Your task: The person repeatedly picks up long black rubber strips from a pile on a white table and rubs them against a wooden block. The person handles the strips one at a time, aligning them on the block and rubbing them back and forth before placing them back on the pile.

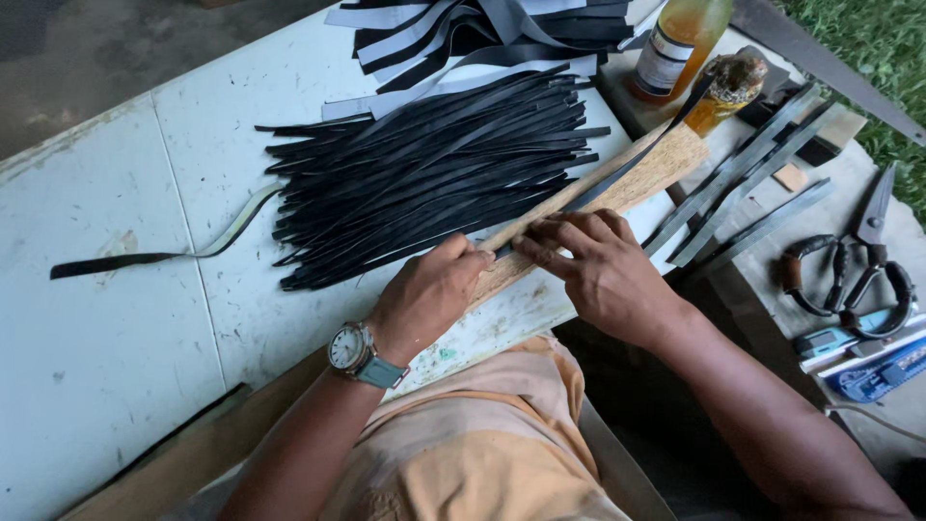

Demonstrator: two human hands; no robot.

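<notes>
both hands meet on the wooden board (598, 188): the left hand (429, 294) curled, fingertips pinning a black strip (617, 172) flat, the right hand (603, 265) spread over it, probably to steady it (no blade visible). beyond lies the pile of black strips (424, 178); scissors (849, 265) sit well right.

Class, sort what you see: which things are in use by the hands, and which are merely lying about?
In use: left hand, right hand, wooden board, black strip on it.
Lying about: scissors, amber bottle, metal bars, pile of black strips.
</notes>
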